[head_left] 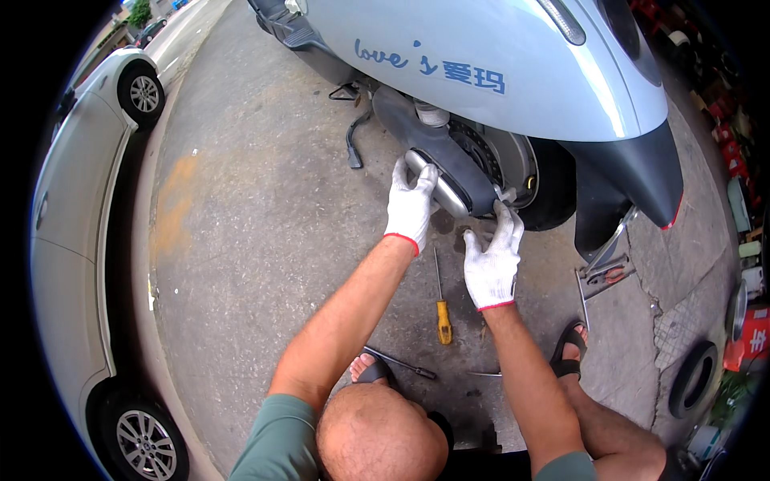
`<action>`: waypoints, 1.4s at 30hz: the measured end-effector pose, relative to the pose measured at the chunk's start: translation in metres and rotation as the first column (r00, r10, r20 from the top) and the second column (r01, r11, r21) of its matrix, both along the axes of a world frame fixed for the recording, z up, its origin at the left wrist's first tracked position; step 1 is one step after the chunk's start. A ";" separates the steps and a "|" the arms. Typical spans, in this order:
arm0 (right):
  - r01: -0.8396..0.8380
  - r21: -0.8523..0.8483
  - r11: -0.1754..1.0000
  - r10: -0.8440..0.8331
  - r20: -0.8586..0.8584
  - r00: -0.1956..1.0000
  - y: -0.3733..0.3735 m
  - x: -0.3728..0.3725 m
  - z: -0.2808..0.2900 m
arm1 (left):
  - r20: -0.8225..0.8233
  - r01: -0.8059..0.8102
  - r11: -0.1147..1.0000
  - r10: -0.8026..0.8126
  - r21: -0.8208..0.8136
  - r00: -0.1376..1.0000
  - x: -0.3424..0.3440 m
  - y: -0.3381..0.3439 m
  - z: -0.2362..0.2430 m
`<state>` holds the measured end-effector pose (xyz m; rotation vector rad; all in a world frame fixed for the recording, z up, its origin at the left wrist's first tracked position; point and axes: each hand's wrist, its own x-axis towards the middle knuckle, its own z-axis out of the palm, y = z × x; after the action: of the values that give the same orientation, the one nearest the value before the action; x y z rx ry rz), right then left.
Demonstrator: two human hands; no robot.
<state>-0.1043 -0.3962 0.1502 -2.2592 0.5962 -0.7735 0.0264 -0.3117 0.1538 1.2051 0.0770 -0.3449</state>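
My left hand (411, 200), in a white red-cuffed glove, grips a long silver cover (455, 202) on the dark swingarm (425, 132) of a pale blue scooter (481, 40). My right hand (493, 256), gloved alike, has its thumb apart and its upper fingertips at the arm's rear end, by the wheel hub; whatever lies under those fingertips is hidden. A yellow-handled screwdriver (444, 321) lies below, between my forearms. A black-handled tool (409, 366) lies nearer my sandaled left foot (369, 369).
A white car (80, 240) stands along the left. At right are metal tools with red-handled pliers (613, 275), a loose tyre (694, 378) and assorted goods along the edge. A black side stand or bracket (343, 93) shows under the scooter. A head (381, 441) fills the lower middle.
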 end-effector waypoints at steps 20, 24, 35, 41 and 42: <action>-0.145 -0.314 0.938 0.073 -0.230 0.970 -0.033 0.029 0.011 | -0.133 0.000 1.000 0.000 -0.001 0.991 -0.009 -0.007 0.017; -0.144 -0.259 0.955 0.036 -0.382 0.923 -0.016 0.038 0.039 | -0.086 -0.012 0.999 0.015 0.041 0.996 -0.003 -0.002 0.005; -0.121 -0.262 0.958 -0.016 -0.468 0.884 -0.018 0.053 0.042 | -0.079 0.009 0.998 -0.004 0.056 0.997 0.003 -0.006 -0.007; -0.095 -0.274 0.957 -0.045 -0.464 0.885 -0.019 0.055 0.039 | -0.187 -0.016 0.995 -0.003 -0.096 0.982 0.011 -0.005 -0.024; -0.088 -0.287 0.954 -0.055 -0.455 0.889 -0.025 0.053 0.038 | -0.280 -0.054 0.970 -0.016 -0.238 0.960 0.009 -0.010 -0.016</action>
<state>-0.0514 -0.4211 0.1886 -2.7570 0.7091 -0.3250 0.0356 -0.3212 0.1379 0.9059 0.2844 -0.4927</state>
